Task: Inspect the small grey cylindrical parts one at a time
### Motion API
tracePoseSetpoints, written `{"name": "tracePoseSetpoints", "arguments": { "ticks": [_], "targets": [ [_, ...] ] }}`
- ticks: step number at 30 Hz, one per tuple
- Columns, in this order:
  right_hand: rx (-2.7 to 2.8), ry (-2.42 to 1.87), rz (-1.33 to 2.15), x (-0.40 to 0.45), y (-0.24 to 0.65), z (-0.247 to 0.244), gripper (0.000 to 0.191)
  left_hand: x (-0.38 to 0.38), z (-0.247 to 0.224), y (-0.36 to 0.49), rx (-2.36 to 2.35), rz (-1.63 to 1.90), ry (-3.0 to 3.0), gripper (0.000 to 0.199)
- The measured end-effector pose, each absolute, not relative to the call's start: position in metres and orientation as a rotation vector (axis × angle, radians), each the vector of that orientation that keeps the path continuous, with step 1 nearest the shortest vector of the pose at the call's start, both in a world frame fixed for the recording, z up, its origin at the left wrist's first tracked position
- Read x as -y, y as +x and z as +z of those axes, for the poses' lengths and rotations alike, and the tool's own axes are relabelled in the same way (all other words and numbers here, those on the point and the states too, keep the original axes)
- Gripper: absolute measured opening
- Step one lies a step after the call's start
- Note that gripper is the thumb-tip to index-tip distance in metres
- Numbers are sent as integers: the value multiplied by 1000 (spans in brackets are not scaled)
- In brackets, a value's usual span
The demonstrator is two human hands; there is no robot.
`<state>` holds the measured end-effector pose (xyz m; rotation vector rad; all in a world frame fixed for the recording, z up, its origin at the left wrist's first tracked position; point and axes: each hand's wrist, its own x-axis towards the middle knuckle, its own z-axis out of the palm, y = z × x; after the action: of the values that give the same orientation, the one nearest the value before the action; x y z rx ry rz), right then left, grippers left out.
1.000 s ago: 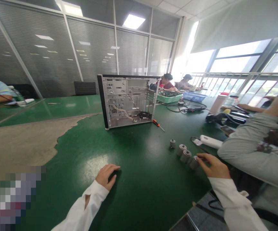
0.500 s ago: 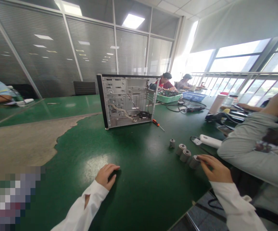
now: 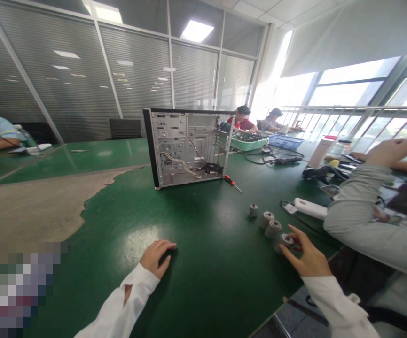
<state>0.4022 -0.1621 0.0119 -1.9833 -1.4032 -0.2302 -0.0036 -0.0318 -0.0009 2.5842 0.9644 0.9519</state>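
Note:
At the table's right side, my right hand (image 3: 307, 256) has its thumb and bent fingers around the nearest small grey motor-like cylinder (image 3: 285, 241), with the index finger raised. That cylinder looks slightly blurred. Beyond it, a second cylinder (image 3: 273, 229), a third cylinder (image 3: 266, 219) and a smaller cylinder with a short shaft (image 3: 253, 210) stand upright in a slanting row. My left hand (image 3: 157, 257) rests on the green table (image 3: 196, 281), fingers loosely curved and thumb apart, holding nothing.
An open computer case (image 3: 189, 145) stands mid-table, an orange-handled screwdriver (image 3: 232, 183) beside it. A white device (image 3: 311, 208) with a cable lies near a person's grey sleeve (image 3: 351, 211) on the right. Farther back are a green basket (image 3: 249, 144), a blue basket (image 3: 285, 141) and other people.
My right hand has come toward me and slightly left, its fingers spreading around the nearest cylinder, which has shifted slightly toward me. My left hand has stayed in place.

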Motion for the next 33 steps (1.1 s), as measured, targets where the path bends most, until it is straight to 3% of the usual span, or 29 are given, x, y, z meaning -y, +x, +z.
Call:
{"name": "tracePoseSetpoints", "arguments": {
  "ticks": [4,12,19,24,27,33],
  "targets": [
    [1580,-1826,-81,164,351,25,50,32,-1,-4,-962,958,2582,27],
    [2113,-1175,435,92,228,56,61,35,0,-4,-1079,1046,2451,39],
    [1832,-984,849,19,160,19,74,41,6,-9,-1300,1249,2277,50],
    [1717,-972,895,15,168,4,61,37,11,-5,-1385,1281,2290,57],
    [1711,-976,904,16,171,5,58,30,12,-1,-1416,1266,2311,53],
    [1722,-985,913,14,169,7,56,23,14,5,-1378,1178,2494,28]
  ]
}}
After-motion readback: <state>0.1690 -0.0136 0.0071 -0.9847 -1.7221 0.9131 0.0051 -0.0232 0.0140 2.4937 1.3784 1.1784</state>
